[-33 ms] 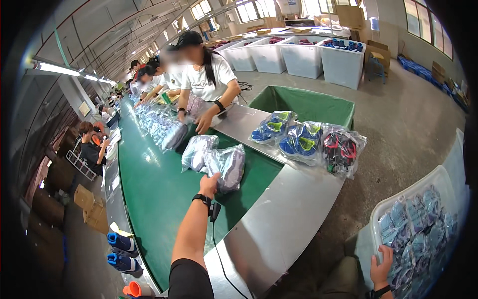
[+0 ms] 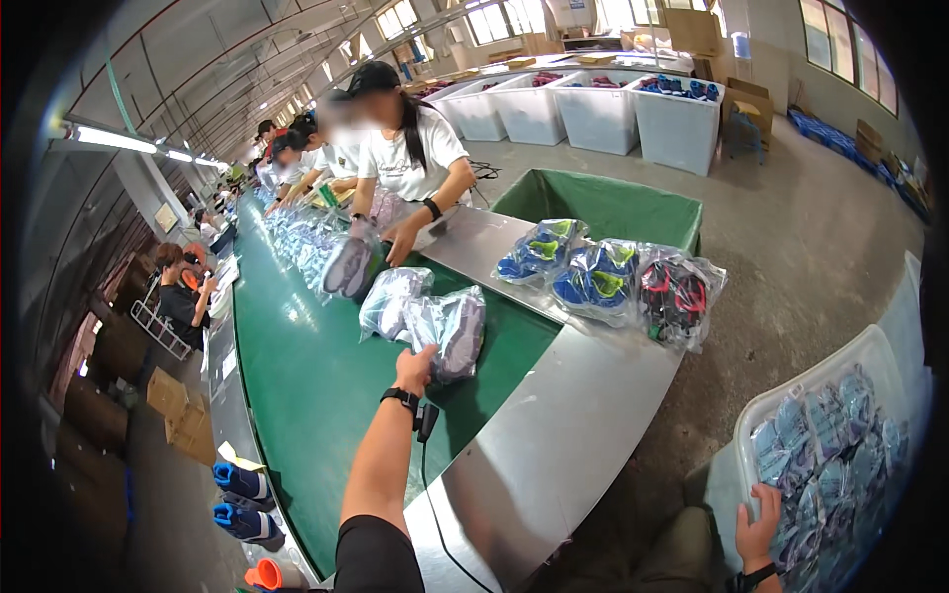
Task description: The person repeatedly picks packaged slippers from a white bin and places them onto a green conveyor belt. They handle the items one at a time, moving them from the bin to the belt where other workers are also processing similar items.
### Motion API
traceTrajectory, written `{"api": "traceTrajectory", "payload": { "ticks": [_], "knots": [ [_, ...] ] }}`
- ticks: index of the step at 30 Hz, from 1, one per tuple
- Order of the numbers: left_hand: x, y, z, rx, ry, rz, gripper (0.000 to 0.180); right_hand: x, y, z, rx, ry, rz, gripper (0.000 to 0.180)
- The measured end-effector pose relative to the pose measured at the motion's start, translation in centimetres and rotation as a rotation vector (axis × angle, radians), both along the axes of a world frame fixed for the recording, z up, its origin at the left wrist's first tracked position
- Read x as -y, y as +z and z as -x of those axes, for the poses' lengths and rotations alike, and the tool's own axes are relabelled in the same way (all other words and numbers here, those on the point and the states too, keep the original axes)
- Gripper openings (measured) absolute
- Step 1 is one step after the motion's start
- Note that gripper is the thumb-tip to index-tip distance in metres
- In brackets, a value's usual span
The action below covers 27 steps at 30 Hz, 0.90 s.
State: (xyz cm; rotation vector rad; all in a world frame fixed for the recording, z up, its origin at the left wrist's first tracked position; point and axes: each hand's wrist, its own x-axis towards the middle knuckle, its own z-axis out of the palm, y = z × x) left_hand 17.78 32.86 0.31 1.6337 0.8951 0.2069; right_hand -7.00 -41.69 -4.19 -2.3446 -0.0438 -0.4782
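My left hand reaches over the green conveyor belt, its fingers closed on the near corner of a clear bag of grey-purple shoes. Another bagged pair lies against it on the far side. At the lower right, my right hand grips the rim of a white plastic bin, fingers over the edge and thumb outside. Several bagged light-blue and purple shoes fill that bin. Across the belt, a co-worker's hands hold a bagged grey shoe pair.
Bagged blue-green shoes and a black-red pair sit on the metal ledge, beside a green-lined bin. A dark handheld device with a cable lies by my left wrist. Unbagged blue shoes stand on the left edge.
The co-worker's bagged pair has been tilted up, so its soles now face me. My hands and the two bags by my left hand stay put.
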Motion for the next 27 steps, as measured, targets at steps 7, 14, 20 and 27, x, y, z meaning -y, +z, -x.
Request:
{"api": "traceTrajectory", "payload": {
  "ticks": [7, 14, 20, 27],
  "knots": [
    [6.8, 1.1, 7.5, 0.231, -0.183, -0.114, 0.095, 0.0, 0.3, -0.1, 0.012, 0.005, 0.087, 0.031],
    [10.0, 4.2, 16.5, 0.495, -0.496, 0.108, 0.067, 0.3, -0.1, -0.3, 0.096, 0.031, 0.134, 0.032],
    [12.8, 6.8, 20.7, 0.225, -0.338, 0.285, 0.060, 0.0, 0.8, 0.0, 0.068, 0.020, 0.108, 0.033],
    [16.2, 6.9, 18.7, 0.169, -0.368, 0.253, 0.099, -0.1, 1.1, 0.2, 0.064, 0.025, 0.079, 0.032]
  ]
}}
